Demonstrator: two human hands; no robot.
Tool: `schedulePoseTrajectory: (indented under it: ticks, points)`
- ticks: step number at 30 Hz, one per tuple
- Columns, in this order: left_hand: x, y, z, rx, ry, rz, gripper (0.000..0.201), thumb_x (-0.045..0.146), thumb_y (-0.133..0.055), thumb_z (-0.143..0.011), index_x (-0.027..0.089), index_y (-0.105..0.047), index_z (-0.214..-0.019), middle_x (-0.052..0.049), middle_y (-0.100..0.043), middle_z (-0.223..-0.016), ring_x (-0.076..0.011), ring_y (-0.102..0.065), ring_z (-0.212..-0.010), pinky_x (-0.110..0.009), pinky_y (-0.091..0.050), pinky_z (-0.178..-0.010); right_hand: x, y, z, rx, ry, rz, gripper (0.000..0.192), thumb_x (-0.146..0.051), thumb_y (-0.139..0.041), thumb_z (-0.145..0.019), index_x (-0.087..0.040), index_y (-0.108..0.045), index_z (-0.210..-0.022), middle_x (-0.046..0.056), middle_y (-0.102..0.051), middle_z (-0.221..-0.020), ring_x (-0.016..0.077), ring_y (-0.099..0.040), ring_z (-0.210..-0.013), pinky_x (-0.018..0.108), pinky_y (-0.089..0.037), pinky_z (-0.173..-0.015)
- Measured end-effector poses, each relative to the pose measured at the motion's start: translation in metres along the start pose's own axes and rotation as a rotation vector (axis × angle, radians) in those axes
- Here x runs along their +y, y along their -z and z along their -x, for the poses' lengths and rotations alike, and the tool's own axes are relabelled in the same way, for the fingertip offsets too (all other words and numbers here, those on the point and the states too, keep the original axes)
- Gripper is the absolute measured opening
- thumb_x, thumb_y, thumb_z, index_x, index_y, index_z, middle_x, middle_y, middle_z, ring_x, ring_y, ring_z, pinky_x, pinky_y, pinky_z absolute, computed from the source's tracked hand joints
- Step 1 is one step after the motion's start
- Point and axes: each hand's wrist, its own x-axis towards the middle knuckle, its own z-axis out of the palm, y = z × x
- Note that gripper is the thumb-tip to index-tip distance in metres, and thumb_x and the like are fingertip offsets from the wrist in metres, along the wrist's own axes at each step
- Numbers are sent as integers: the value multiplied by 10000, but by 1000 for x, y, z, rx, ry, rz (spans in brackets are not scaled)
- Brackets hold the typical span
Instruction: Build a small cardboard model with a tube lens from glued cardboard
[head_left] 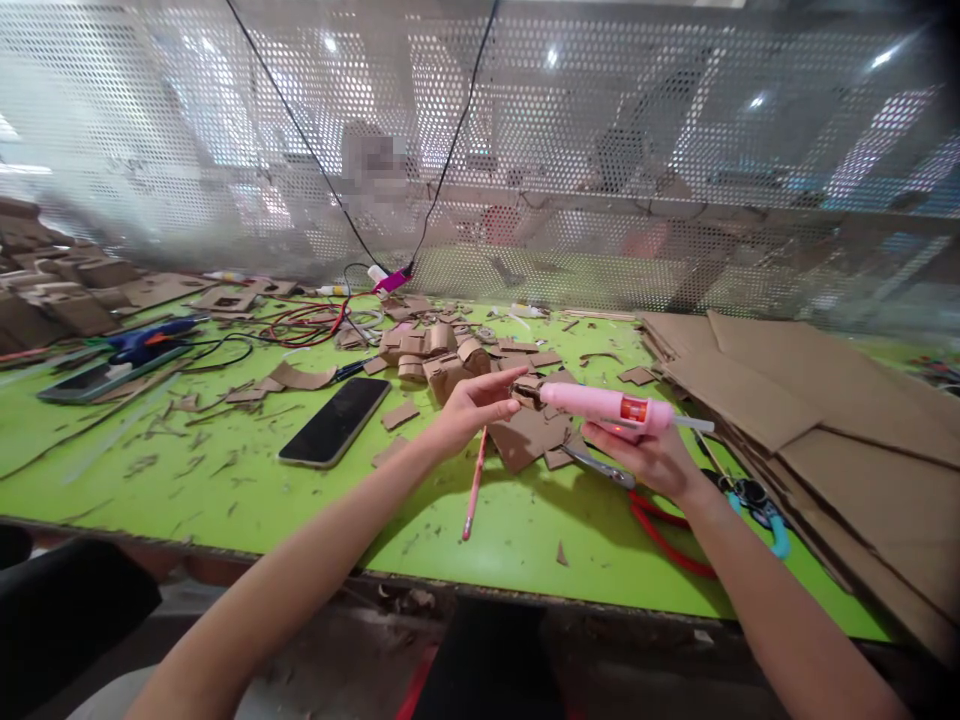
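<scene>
My right hand [651, 458] grips a pink hot glue gun [609, 408] with an orange trigger, its nozzle pointing left. My left hand [474, 403] pinches a small folded cardboard piece [527, 391] right at the nozzle tip, above the green table [225, 490]. A flat brown cardboard cut-out [529, 438] lies on the table under both hands. A pink pencil [474, 487] lies below my left wrist.
A black phone [334, 421] lies left of my hands. Red-handled scissors [660, 525] and a teal tool [761, 505] sit near my right wrist. Large cardboard sheets [832, 420] are stacked at the right. A blue glue gun [146, 341], wires and cardboard scraps lie at the back left, before a perforated metal screen [600, 150].
</scene>
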Motion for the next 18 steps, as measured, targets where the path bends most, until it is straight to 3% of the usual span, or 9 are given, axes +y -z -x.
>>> schedulePoseTrajectory:
  ticks: [5,10,18]
  points:
    - [0,-1,1,-37,1,-13,540,297,-787,-669,232,-643,-1185,-52,-716,-922,-164,-655,-776,-278,-527,-695,5,-1,2,-7,-16,35,193,-348,-662,-742,-234,-694,-894,15,-699,-716,215,-654,-659,279,-516,-535]
    - [0,-1,0,-33,4,-14,535,284,-791,-662,225,-651,-1174,-54,-720,-918,-145,-648,-761,-256,-526,-683,5,0,2,-29,9,100,230,-347,-643,-777,-236,-700,-971,13,-705,-753,200,-638,-638,275,-502,-545]
    - [2,-3,0,-26,23,13,500,261,-800,-651,244,-674,-1134,-36,-717,-896,-109,-624,-726,-217,-518,-664,7,-1,4,44,27,222,151,-329,-610,-780,-201,-654,-714,-9,-562,-541,148,-513,-492,255,-406,-470]
